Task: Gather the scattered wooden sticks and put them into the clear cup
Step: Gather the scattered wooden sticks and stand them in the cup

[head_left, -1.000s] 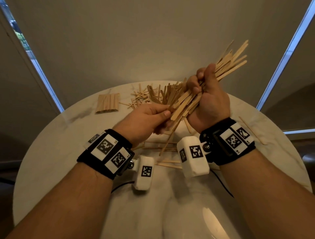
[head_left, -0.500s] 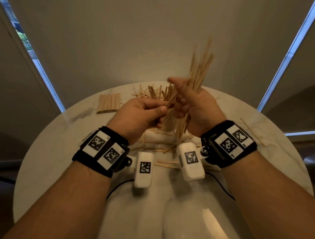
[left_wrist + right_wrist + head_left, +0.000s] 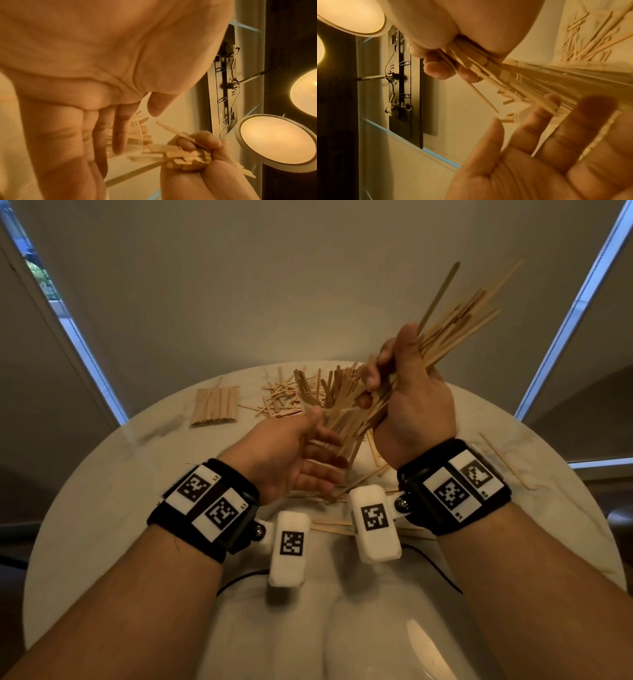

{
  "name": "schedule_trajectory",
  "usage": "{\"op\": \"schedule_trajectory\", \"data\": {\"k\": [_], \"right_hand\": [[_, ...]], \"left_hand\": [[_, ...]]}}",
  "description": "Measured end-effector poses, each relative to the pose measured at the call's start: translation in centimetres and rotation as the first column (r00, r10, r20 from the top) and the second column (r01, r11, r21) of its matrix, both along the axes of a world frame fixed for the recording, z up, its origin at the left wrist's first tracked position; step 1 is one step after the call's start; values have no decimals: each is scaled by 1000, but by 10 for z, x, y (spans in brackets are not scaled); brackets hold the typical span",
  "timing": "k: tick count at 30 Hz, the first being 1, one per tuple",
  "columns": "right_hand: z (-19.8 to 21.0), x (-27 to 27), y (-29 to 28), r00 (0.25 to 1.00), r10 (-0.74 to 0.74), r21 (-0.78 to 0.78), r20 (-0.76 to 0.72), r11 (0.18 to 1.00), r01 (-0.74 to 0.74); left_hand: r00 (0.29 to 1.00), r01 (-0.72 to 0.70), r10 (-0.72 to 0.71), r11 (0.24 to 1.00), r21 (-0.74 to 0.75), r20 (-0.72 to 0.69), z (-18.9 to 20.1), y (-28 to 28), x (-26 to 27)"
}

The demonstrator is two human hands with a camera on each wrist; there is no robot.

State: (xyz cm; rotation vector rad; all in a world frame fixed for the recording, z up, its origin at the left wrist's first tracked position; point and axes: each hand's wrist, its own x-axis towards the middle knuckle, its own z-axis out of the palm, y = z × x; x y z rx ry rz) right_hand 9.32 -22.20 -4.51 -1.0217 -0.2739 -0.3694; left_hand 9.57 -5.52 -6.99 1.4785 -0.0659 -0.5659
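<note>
My right hand [image 3: 394, 371] grips a thick bundle of wooden sticks [image 3: 455, 316] above the table, tops fanned up to the right and lower ends slanting down to the left. My left hand [image 3: 308, 453] is flat beside those lower ends, fingers straight, holding nothing. Behind the hands stands the clear cup [image 3: 323, 409] with several sticks upright in it, mostly hidden. The left wrist view shows the cup's rim [image 3: 142, 129] past my straight fingers and the gripped bundle [image 3: 185, 157]. The right wrist view shows the sticks [image 3: 471, 60] clamped in my fist and my left palm [image 3: 539, 155].
On the round white table [image 3: 102, 491] a neat stack of sticks [image 3: 215, 407] lies at the back left, with a scattered pile [image 3: 277, 402] beside it. Loose sticks [image 3: 329, 525] lie near my wrists, and one long stick [image 3: 503, 460] lies at the right.
My right hand swung the bundle upright, then tilted it back to the right and higher. My left hand let go of the lower stick ends and opened flat.
</note>
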Motion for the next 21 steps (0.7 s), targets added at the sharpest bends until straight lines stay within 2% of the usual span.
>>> {"op": "schedule_trajectory", "data": {"k": [3,6,9,12,14,15,19,21], "right_hand": [[-5,-2,7,996,79,24,-37,997,-78],[-5,-3,10,995,74,19,-59,997,-73],[0,-3,7,998,62,108,-12,992,-60],[3,-3,4,999,43,152,9,987,-44],[2,-2,2,999,34,152,-3,988,-34],[2,-2,2,999,43,152,-5,987,-41],[3,-2,-1,986,166,166,24,972,-168],[3,-2,0,977,208,139,53,967,-214]], "left_hand": [[996,55,-57,998,-30,-67,-1,-1,1],[997,49,-49,999,-6,-58,-2,3,3],[987,159,-158,986,38,-32,-1,8,4],[970,227,-238,959,171,45,-2,11,4],[959,208,-251,939,275,129,-3,11,4],[960,187,-236,942,280,152,-4,11,5],[971,72,-111,980,183,212,-5,11,8],[983,48,-60,996,71,176,-5,8,8]]}}
